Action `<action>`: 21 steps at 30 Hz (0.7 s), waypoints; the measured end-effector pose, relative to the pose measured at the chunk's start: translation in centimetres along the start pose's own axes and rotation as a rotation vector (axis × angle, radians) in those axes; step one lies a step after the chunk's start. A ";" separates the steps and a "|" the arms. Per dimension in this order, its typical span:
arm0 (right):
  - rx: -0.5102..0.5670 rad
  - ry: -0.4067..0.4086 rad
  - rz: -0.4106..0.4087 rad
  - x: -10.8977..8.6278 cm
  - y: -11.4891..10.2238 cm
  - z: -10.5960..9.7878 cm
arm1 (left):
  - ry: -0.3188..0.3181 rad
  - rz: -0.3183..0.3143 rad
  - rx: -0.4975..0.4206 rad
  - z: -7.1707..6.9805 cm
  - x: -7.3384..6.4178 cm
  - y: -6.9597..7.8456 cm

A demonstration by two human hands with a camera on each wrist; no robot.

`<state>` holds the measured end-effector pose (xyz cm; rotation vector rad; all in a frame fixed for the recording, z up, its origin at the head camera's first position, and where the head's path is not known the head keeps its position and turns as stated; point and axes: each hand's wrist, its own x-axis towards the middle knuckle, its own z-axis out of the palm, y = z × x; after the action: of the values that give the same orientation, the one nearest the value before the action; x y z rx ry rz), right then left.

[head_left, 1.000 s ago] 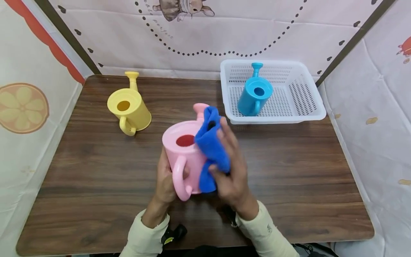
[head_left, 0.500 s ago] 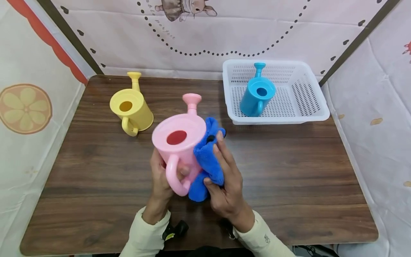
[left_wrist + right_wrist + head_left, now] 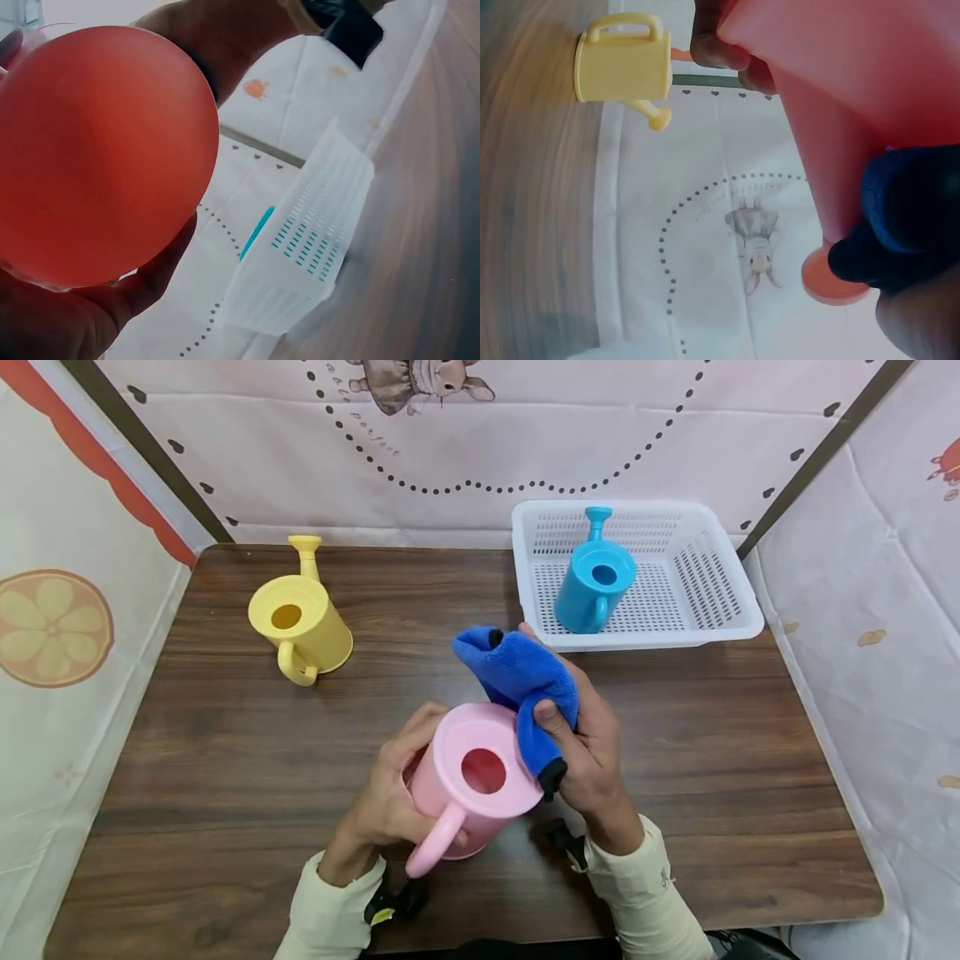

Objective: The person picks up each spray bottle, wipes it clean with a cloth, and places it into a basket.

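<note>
A pink watering can [image 3: 480, 735] is held up off the table in front of the person, its handle toward the lower left. My left hand [image 3: 393, 785] grips its left side near the handle; in the left wrist view the can's round base [image 3: 105, 157] faces the camera. My right hand [image 3: 592, 752] pinches a bunched blue cloth [image 3: 517, 668] with black ends. The cloth lies against the can's far right side and covers the spout in the head view. In the right wrist view the spout's flared head [image 3: 832, 277] shows beside the cloth [image 3: 900, 225].
A yellow watering can [image 3: 303, 618] stands at the back left of the wooden table [image 3: 712, 777]. At the back right, a white perforated basket [image 3: 697, 639] holds a blue watering can [image 3: 596, 581]. Printed cloth walls [image 3: 480, 460] surround the table.
The pink can has turned and come lower and to the right, tilting toward the person. My left hand shifted around its side. The blue cloth moved from the can's right wall up to the spout.
</note>
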<state>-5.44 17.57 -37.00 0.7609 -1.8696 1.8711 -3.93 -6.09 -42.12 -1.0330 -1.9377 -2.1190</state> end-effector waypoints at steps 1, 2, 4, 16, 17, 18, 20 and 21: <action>-0.004 0.015 -0.020 -0.1 0.1 -0.1 | 0.005 0.005 -0.024 0.0 0.0 0.0; -0.006 0.049 -0.039 -0.1 0.2 -0.3 | 0.013 0.004 -0.051 -0.1 0.0 0.0; -0.003 0.203 -0.066 -0.2 0.3 -0.5 | 0.037 0.008 -0.096 -0.2 0.0 0.1; -0.112 0.066 -0.017 0.7 0.4 -2.9 | -0.030 -0.013 -0.261 -1.3 -0.5 -0.2; -0.129 -0.021 -0.018 0.8 0.5 -2.9 | -0.034 -0.032 -0.286 -1.4 -0.7 -0.3; -0.133 -0.088 -0.002 0.9 0.5 -2.8 | -0.033 -0.048 -0.305 -1.3 -0.8 -0.3; -0.160 -0.150 0.025 0.9 0.7 -2.7 | -0.015 -0.069 -0.345 -1.2 -1.2 -0.2; -0.170 -0.147 0.053 0.9 0.9 -2.7 | -0.003 -0.080 -0.356 -1.3 -1.6 -0.3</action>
<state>-7.01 20.15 -37.04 0.8175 -2.1274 1.6994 -3.36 -7.77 -43.17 -1.0225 -1.6629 -2.5730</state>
